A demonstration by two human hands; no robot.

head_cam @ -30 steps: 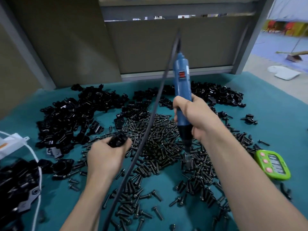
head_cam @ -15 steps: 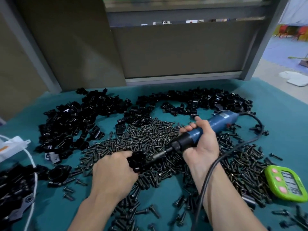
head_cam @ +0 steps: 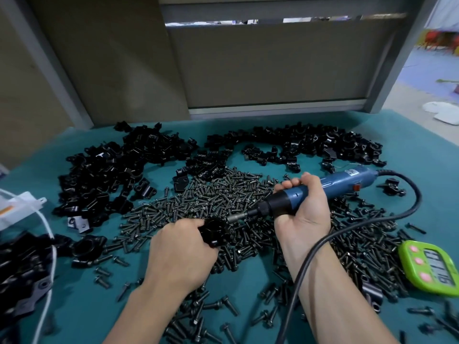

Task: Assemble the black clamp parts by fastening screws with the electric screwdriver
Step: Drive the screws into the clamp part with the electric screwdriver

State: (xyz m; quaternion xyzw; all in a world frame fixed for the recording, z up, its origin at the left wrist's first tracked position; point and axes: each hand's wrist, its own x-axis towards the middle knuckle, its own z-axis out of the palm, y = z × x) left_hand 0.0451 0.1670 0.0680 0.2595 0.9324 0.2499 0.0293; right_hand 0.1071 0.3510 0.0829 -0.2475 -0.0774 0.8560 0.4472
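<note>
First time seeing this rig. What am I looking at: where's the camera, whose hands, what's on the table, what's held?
There is no robot here: a person works with bare hands. The one camera sits on their head, looking forward and down, so both arms enter from the bottom edge. The left hand grips a black clamp part. The right hand grips a blue electric screwdriver, held nearly level, with its bit pointed at the clamp part. I cannot tell whether the bit touches a screw. Its black cord crosses the right forearm. On the teal table cover lie a wide pile of loose black screws, heaps of clamp parts behind and to the left, and a green digital timer at the right.
</note>
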